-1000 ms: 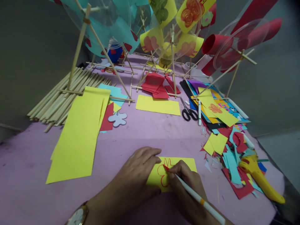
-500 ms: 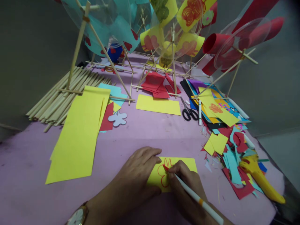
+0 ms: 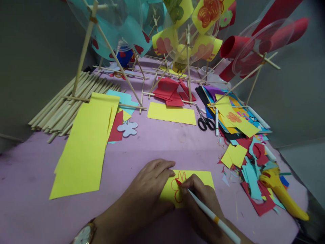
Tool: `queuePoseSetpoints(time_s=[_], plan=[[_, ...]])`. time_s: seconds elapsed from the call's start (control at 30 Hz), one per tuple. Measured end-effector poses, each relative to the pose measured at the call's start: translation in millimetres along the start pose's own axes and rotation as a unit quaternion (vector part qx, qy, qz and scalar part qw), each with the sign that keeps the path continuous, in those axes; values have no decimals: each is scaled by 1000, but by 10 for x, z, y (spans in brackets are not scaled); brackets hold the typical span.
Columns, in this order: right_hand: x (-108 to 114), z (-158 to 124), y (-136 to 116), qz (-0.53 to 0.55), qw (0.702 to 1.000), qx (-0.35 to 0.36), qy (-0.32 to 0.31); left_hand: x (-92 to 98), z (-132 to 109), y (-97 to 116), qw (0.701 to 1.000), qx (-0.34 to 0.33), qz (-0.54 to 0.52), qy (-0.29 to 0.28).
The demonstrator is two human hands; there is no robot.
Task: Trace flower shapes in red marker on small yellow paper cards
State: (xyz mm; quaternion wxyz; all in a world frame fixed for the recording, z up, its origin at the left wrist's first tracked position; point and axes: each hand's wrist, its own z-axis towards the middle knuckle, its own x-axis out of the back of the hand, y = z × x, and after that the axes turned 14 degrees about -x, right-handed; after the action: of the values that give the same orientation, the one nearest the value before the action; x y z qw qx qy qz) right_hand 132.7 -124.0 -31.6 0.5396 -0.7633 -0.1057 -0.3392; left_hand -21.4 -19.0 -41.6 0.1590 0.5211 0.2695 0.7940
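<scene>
A small yellow paper card lies on the pink-covered table, bearing a red butterfly outline. My left hand rests over the card's left end, fingers stretched and lying flat; part of its thumb shows lower down. In my right hand is a white felt-tip marker with an orange band, pinched near its red tip. That tip touches the card inside the outline's upper part. The fingers cover the drawing's right side. A grey butterfly-shaped cutout lies beyond the left hand.
Long yellow paper strips and wooden sticks lie left. Scissors, paper scraps and a yellow glue gun are at right. Stick-framed pinwheels stand at the back, with another yellow strip before them.
The marker tip has shifted very slightly left on the card, and the marker's rear end has moved a little with it. My left hand stays in place.
</scene>
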Motion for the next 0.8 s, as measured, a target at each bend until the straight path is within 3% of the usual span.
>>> queuePoseSetpoints(time_s=[0.8], plan=[[-7,2,7,-14,999,35,-9,17,13,20,1000,10,1,-5]])
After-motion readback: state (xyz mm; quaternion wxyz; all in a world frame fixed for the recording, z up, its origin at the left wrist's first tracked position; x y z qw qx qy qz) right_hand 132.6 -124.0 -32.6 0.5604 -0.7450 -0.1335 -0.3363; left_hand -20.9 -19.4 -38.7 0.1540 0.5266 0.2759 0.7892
